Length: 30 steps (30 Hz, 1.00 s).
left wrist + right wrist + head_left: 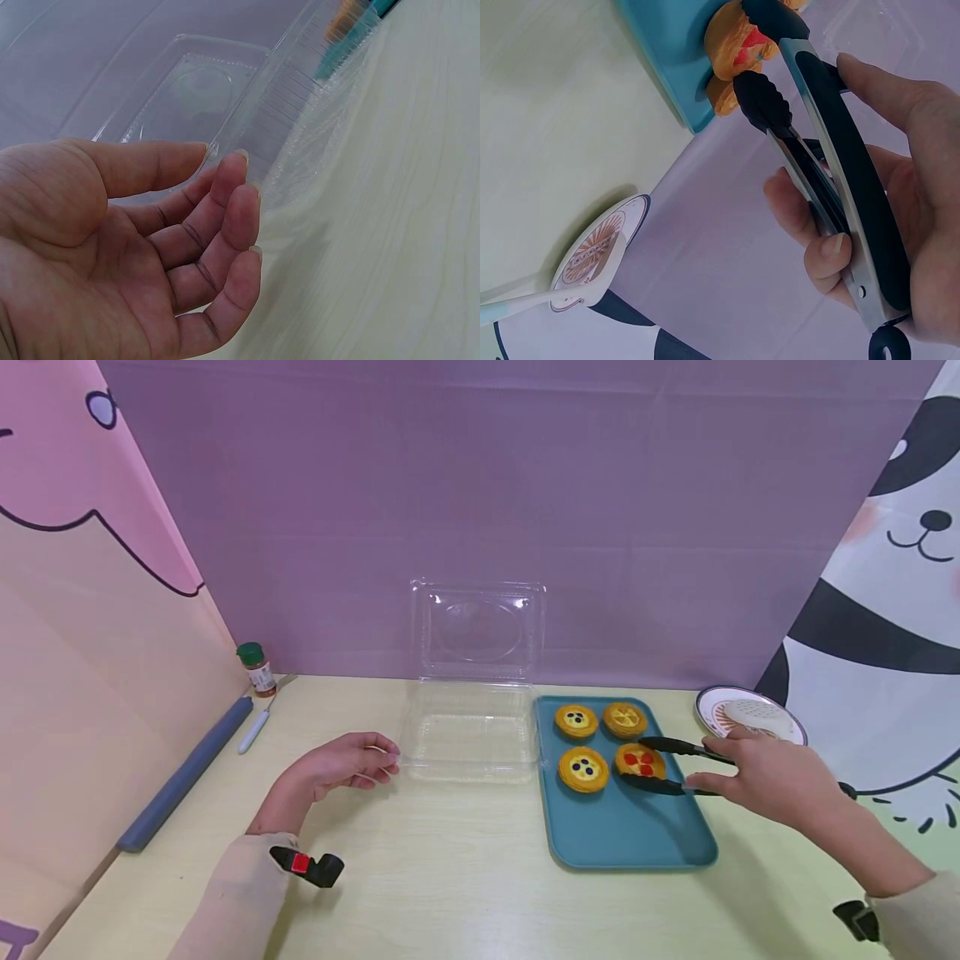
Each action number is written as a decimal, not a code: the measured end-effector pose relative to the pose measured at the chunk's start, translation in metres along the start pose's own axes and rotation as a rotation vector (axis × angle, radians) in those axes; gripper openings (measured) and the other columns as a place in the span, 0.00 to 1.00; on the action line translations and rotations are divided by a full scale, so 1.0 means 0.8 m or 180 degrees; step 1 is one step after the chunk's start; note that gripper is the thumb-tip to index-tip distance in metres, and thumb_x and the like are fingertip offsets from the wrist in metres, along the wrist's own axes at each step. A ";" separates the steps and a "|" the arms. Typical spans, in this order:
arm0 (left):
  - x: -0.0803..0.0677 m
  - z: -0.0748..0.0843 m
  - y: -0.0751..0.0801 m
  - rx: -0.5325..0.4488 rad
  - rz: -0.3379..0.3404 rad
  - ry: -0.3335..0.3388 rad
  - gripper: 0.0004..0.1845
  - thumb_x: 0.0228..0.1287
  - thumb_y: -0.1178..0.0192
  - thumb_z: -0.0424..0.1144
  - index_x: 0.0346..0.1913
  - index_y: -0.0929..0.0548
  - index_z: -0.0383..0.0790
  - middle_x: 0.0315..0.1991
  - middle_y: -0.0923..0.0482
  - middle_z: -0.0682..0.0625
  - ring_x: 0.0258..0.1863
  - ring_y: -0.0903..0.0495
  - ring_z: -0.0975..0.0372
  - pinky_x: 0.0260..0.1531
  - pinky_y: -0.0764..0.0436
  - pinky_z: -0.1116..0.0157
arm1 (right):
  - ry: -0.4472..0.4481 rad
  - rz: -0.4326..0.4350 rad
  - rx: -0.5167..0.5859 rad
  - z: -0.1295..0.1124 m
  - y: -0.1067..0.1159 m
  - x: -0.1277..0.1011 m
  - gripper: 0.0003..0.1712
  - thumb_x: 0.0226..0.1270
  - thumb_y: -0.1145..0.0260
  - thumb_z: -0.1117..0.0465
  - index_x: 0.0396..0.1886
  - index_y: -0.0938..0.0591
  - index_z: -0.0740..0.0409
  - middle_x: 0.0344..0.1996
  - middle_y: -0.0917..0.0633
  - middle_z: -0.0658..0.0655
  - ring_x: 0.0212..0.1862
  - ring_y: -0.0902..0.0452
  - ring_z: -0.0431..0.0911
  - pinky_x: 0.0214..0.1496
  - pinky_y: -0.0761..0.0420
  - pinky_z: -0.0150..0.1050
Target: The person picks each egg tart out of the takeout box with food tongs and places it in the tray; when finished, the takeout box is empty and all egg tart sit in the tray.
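In the head view my right hand (780,777) grips black-and-silver tongs (671,746), fingers and thumb wrapped round the handles in the right wrist view. The tongs' black tips stand on either side of a tart with red pieces (640,761) on the blue-green tray (630,847). Beside it lie two tarts with dark berries (583,769) and a tart with yellow slices (625,720). My left hand (351,762), fingers loosely bent, has its fingertips right at the left edge of a clear plastic container (472,735), whose lid (480,631) stands raised at the back.
A patterned plate (708,708) with a white slotted utensil (759,717) is at the back right. On the left lie a dark blue roll (183,777), a light-handled tool (255,732) and a green-capped jar (257,670). A purple backdrop (480,485) rises behind the table.
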<state>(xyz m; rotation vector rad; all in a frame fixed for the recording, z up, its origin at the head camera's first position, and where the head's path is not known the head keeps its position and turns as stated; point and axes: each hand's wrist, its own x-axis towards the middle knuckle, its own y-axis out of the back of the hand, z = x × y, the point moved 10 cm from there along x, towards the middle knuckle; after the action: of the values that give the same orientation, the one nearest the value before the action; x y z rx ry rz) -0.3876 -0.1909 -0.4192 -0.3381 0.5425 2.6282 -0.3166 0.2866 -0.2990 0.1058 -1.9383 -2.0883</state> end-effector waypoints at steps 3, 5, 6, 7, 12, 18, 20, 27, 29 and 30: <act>0.000 -0.001 0.000 -0.0006 0.0000 0.0004 0.21 0.75 0.45 0.41 0.62 0.29 0.29 0.50 0.18 0.40 0.44 0.19 0.57 0.45 0.20 0.63 | -0.0037 -0.0029 0.0023 0.002 0.003 -0.001 0.46 0.54 0.37 0.22 0.59 0.16 0.51 0.56 0.17 0.66 0.50 0.17 0.64 0.34 0.20 0.63; 0.000 -0.002 0.000 -0.0006 -0.0002 -0.0002 0.21 0.75 0.46 0.41 0.62 0.29 0.29 0.50 0.18 0.41 0.44 0.19 0.57 0.45 0.20 0.63 | -0.0083 -0.0058 0.0043 0.004 0.007 -0.001 0.47 0.54 0.38 0.21 0.61 0.17 0.52 0.57 0.18 0.66 0.49 0.17 0.65 0.35 0.21 0.64; 0.000 -0.002 0.000 -0.0010 -0.0006 -0.0005 0.22 0.75 0.46 0.41 0.62 0.30 0.29 0.50 0.18 0.41 0.44 0.19 0.57 0.45 0.20 0.63 | -0.0102 -0.0073 0.0052 0.005 0.009 -0.001 0.48 0.55 0.38 0.21 0.62 0.18 0.52 0.58 0.18 0.66 0.50 0.18 0.66 0.35 0.21 0.64; 0.000 -0.003 0.000 -0.0011 -0.0008 -0.0008 0.22 0.75 0.46 0.41 0.62 0.30 0.29 0.50 0.18 0.41 0.44 0.19 0.57 0.45 0.20 0.63 | -0.0122 -0.0083 0.0054 0.006 0.012 -0.002 0.49 0.56 0.39 0.21 0.64 0.19 0.52 0.59 0.19 0.67 0.51 0.18 0.67 0.36 0.21 0.65; 0.000 -0.003 0.000 -0.0013 -0.0006 -0.0001 0.21 0.75 0.46 0.41 0.62 0.29 0.29 0.50 0.18 0.40 0.44 0.18 0.57 0.46 0.20 0.63 | -0.0207 -0.0134 0.0073 0.016 0.021 -0.004 0.52 0.58 0.40 0.22 0.69 0.25 0.55 0.58 0.20 0.70 0.50 0.19 0.69 0.33 0.20 0.61; 0.001 -0.003 0.000 -0.0013 -0.0019 -0.0009 0.21 0.75 0.46 0.41 0.61 0.29 0.30 0.49 0.17 0.43 0.44 0.18 0.58 0.47 0.20 0.63 | -0.0345 -0.0090 0.0174 0.034 0.027 -0.010 0.53 0.57 0.39 0.23 0.69 0.25 0.58 0.59 0.21 0.68 0.49 0.18 0.66 0.33 0.20 0.59; 0.002 -0.003 0.000 -0.0013 -0.0021 -0.0006 0.21 0.75 0.46 0.41 0.61 0.29 0.30 0.48 0.17 0.44 0.44 0.18 0.58 0.46 0.20 0.63 | -0.0426 -0.0033 0.0236 0.043 0.027 -0.012 0.54 0.57 0.38 0.23 0.69 0.26 0.59 0.60 0.22 0.68 0.49 0.19 0.66 0.34 0.21 0.59; 0.002 -0.002 0.001 0.0001 -0.0011 -0.0023 0.19 0.75 0.46 0.40 0.60 0.27 0.31 0.50 0.17 0.42 0.44 0.19 0.59 0.47 0.19 0.62 | -0.0760 0.0257 0.0548 0.083 0.010 -0.028 0.57 0.57 0.34 0.27 0.70 0.30 0.68 0.61 0.26 0.75 0.57 0.27 0.73 0.43 0.25 0.65; 0.002 -0.001 0.002 0.0010 -0.0021 -0.0035 0.19 0.75 0.46 0.40 0.60 0.27 0.31 0.52 0.18 0.40 0.45 0.19 0.58 0.47 0.19 0.62 | -0.0802 0.0283 0.0639 0.093 0.001 -0.034 0.56 0.59 0.34 0.29 0.70 0.31 0.69 0.60 0.27 0.78 0.57 0.29 0.75 0.44 0.27 0.67; 0.002 -0.001 0.002 0.0018 -0.0022 -0.0040 0.19 0.75 0.46 0.40 0.60 0.27 0.31 0.53 0.19 0.39 0.45 0.19 0.58 0.48 0.19 0.62 | -0.0819 0.0270 0.0675 0.098 -0.004 -0.036 0.56 0.59 0.34 0.30 0.71 0.32 0.69 0.60 0.27 0.79 0.58 0.29 0.76 0.44 0.27 0.67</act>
<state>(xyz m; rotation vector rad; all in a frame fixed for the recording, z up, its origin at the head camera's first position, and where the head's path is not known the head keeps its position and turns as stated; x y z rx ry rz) -0.3899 -0.1919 -0.4199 -0.3209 0.5438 2.6198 -0.3087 0.3702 -0.2989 -0.2085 -2.2667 -1.9156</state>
